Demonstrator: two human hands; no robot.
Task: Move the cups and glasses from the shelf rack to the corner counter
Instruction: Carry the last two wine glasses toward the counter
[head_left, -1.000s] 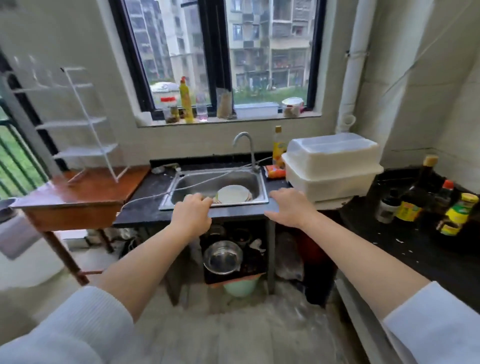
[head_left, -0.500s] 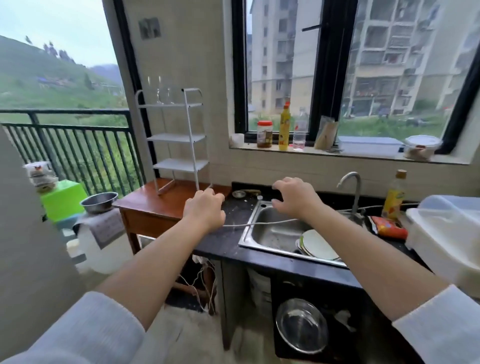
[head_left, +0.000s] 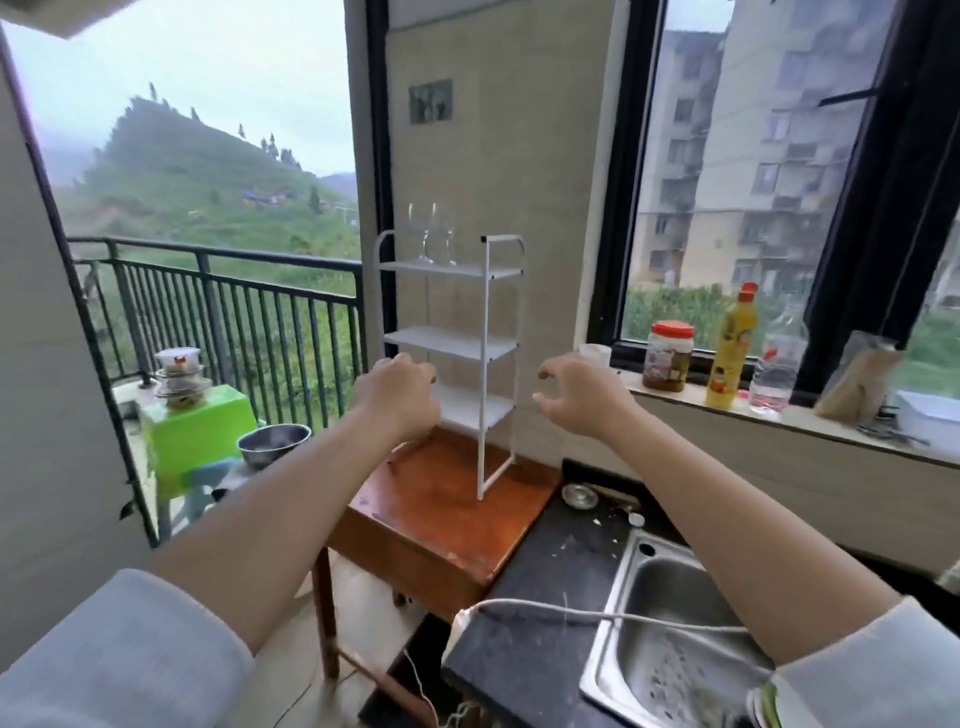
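At the bottom of the frame both forearms reach forward from pale sleeves, over the dark counter (head_left: 545, 566) and the steel sink (head_left: 670, 623) at lower right. The left hand (head_left: 397, 392) is at centre frame, knuckles toward the camera, fingers loosely curled and holding nothing. The right hand (head_left: 576, 397), just right of centre, has its grip spread, thumb and fingers apart in a wide claw, also empty.

Beyond the hands, the white shelf rack (head_left: 485, 364) stands upright on a small wooden table (head_left: 441, 514) beside the counter. Its two lower shelves look bare, though the left hand hides part of the bottom one. The stemmed glasses (head_left: 428, 234) stand upright on the top shelf, toward its left end, above centre frame. At least two show; they are clear and hard to count.

So the glasses lie up and beyond both hands, their stems vertical. The left hand sits almost straight below them and looks the nearer; the right is off to the side, nearer the rack's front post. A reach must rise past two shelves.
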